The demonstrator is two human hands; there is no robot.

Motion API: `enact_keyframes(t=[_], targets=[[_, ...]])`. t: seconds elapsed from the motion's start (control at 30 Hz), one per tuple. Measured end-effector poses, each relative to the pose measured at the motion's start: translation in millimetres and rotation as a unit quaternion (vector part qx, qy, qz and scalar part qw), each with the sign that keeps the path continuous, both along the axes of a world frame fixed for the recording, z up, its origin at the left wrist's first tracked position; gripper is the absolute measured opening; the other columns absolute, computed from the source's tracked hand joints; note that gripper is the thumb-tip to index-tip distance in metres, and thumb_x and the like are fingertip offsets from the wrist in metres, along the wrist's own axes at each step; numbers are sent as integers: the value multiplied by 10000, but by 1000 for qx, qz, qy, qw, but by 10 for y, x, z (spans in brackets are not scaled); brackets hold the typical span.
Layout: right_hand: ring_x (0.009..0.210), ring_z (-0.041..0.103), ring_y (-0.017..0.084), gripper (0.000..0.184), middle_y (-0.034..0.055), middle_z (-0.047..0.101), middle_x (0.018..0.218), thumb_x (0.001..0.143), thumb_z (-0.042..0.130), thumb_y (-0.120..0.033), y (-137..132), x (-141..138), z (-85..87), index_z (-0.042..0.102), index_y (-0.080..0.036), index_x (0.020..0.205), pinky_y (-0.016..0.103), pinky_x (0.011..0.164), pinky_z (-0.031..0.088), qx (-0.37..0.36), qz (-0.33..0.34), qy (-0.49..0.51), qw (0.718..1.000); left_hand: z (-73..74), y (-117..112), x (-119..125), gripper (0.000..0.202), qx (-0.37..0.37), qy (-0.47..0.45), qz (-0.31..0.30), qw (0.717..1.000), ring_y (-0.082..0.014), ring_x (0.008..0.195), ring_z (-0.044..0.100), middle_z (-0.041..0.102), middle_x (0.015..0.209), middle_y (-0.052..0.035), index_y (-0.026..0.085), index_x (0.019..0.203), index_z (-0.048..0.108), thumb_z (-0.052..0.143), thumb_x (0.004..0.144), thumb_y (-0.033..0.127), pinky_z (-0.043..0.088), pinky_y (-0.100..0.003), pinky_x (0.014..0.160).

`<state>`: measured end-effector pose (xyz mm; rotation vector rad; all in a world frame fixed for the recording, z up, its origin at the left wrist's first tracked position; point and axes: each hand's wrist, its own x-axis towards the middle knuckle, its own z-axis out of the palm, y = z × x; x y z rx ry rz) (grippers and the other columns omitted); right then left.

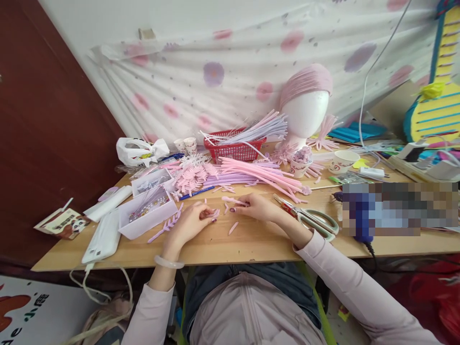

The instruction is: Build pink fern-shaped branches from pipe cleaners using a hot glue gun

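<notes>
A: State of left hand (194, 221)?
B: Pinching a short pinkish piece (216, 213) over the bench (204, 251).
A: Right hand (256, 208)?
B: Holding a pink strip (229, 199); loose cuttings (233, 228) lie nearby.

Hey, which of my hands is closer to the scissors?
Your right. The right hand is just left of the scissors; the left hand is farther left, beyond the right one.
</notes>
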<state>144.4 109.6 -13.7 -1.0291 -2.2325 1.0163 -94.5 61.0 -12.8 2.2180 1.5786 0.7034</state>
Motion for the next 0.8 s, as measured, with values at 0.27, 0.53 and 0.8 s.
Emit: enact_keyframes(t=[0.27,0.53,0.8], targets=[[599,491,127,160,-13,596,665,835,546,-244,30,-4,-10,670,-152,791,230,577,343,67,-48,20,996,65,-106,99,152,-54,-17,-50,997,-194,786,623,653,892,-51,197,844,716,571,797,195,476,-313,741],[758,579,175,165,71,679,845,866,534,-159,7,-81,-34,698,-174,883,251,698,393,183,46,-96,977,68,-236,73,163,-25,-14,16,999,-232,926,628,683,975,-72,188,862,684,533,808,159,466,-384,874],[618,522,149,230,25,605,715,895,518,-343,-91,228,211,657,-166,853,255,590,377,125,-72,-25,989,78,-377,-100,161,35,-41,84,995,-218,884,640,699,953,-58,205,867,673,524,811,229,501,-358,813]])
